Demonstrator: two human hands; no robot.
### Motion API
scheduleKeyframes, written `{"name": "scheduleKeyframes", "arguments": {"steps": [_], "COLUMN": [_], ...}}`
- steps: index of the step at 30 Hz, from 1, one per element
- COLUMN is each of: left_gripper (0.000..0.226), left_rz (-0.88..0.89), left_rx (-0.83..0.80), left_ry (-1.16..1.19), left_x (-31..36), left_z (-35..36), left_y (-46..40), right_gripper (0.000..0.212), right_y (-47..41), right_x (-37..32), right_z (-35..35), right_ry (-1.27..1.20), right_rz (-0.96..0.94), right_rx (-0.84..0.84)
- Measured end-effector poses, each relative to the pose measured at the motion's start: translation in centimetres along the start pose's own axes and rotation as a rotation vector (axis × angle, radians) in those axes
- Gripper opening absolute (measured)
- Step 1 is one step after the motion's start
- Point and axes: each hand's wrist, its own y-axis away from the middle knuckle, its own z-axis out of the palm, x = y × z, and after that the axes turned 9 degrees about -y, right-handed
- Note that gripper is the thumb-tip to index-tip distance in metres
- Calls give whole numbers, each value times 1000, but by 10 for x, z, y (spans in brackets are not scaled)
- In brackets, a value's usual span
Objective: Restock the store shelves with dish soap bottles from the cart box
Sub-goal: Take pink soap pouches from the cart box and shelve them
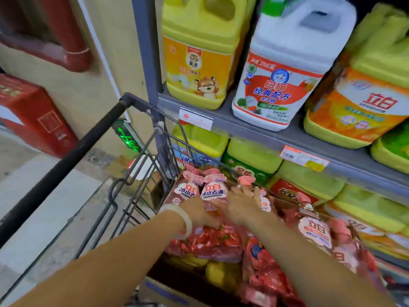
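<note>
Several pink-red dish soap bottles [212, 191] lie packed in a cardboard box [168, 289] inside the wire cart [137, 173]. Both my hands reach into the pile. My left hand [200, 212], with a pale bangle on the wrist, curls its fingers around a bottle's lower part. My right hand [240, 204] lies spread, fingers fairly straight, on top of the neighbouring bottles. More pink bottles [314, 231] lie to the right in the box. Yellow bottles [219, 273] show underneath.
The grey shelf unit [265, 131] stands right behind the cart, holding a yellow jug [199, 63], a white jug [281, 80] and yellow-orange jugs [363, 103]. Lower shelves hold green-yellow jugs [250, 160]. The cart's black handle [66, 165] runs at left. A red cabinet [33, 114] stands by the wall.
</note>
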Motion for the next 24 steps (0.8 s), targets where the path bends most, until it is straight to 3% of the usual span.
{"name": "scheduleKeyframes", "arguments": {"steps": [2,4,6,13,15,20,24], "left_gripper": [32,68,88,84,94,119,143], "left_rz": [-1,8,41,47,36,-18,-3], "left_rx": [-39,-56,-33,34,44,138,161], "left_ry": [73,108,163,433,457,319,310], "left_x": [-5,-10,-17,-24,-26,-24,-22], "left_z": [3,6,14,30,32,31,35], "left_y": [-7,-11,-19,-18,-19,-10,1], "right_gripper": [84,86,88,86,83,98,74], "right_y": [-8,-19,-31,-54,-56,-56,-42], "right_x": [-3,-4,-8,-27,-29,-28,-27], "right_z": [-2,-4,-9,-32,-32,-28,-18], "right_ry": [20,60,61,-175,-239,-541,-880], "right_rz": [31,59,73,129,152,179,66], "right_rx": [9,-10,-80,-298,-290,-194,-131]}}
